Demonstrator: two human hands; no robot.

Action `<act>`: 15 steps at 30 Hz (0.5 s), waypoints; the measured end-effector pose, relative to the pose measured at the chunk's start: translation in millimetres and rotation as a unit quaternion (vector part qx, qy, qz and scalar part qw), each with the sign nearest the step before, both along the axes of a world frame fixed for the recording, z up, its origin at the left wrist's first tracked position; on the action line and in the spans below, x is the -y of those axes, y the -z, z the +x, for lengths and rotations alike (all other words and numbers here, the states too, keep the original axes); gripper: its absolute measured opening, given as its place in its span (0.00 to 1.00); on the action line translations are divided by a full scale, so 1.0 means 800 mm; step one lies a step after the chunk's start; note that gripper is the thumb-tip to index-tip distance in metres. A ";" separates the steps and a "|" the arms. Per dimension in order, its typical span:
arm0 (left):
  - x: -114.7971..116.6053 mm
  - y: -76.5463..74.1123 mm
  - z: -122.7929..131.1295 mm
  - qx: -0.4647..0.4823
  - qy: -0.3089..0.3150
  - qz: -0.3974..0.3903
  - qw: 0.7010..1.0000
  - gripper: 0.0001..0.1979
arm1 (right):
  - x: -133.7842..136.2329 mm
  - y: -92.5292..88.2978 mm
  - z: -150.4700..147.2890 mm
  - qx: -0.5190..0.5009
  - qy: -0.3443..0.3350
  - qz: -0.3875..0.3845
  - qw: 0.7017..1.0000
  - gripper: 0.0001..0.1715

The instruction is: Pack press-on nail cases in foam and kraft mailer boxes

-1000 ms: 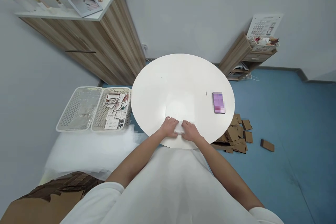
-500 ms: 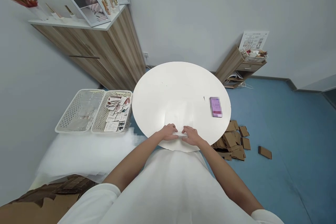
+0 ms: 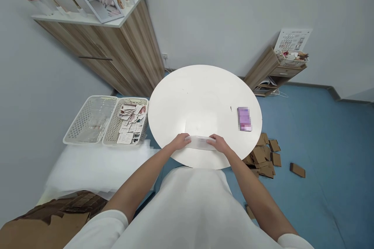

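At the near side of the white oval table [image 3: 175,97], both my hands grip a folded strip of thin, whitish, translucent sheet [image 3: 200,142]. My left hand [image 3: 181,141] pinches its left end, and my right hand [image 3: 218,142] pinches the right end. Beyond the strip, a faint flat part of the sheet lies on the tabletop. Whether anything is wrapped inside the fold I cannot tell.
A blurred purple item [image 3: 244,119] and a small dark bit [image 3: 230,108] lie on the table's right. Left are an open-mesh basket of cards [image 3: 109,134], a basket with clear plastic [image 3: 73,130] and white sheets [image 3: 99,167]. Cardboard boxes [image 3: 260,155] lie on the floor.
My hands have moved apart to the two ends of the strip, which now shows longer and wider between them. The view has shifted slightly.
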State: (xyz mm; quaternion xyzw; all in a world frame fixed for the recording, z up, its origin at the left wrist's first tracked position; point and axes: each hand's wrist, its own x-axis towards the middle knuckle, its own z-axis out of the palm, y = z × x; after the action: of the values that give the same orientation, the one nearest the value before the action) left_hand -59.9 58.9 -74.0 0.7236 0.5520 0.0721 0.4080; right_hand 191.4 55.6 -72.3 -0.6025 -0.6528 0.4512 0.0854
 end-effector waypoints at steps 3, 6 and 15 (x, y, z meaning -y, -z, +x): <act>-0.004 0.009 -0.001 -0.024 -0.060 -0.035 0.997 0.10 | 0.003 0.014 0.012 0.015 0.066 0.012 0.998 0.16; -0.004 0.019 -0.001 -0.046 -0.104 -0.066 0.991 0.07 | 0.012 0.025 0.019 0.066 0.099 0.013 0.993 0.20; 0.026 0.019 0.027 -0.056 -0.095 0.167 0.980 0.29 | 0.038 0.020 -0.016 0.158 -0.077 0.234 0.956 0.26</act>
State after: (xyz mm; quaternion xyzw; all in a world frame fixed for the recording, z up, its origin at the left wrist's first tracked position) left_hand -38.6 38.2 -89.1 0.7286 0.6207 0.1611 0.2407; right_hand 179.0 24.9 -88.1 -0.5773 -0.7896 0.1898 0.0848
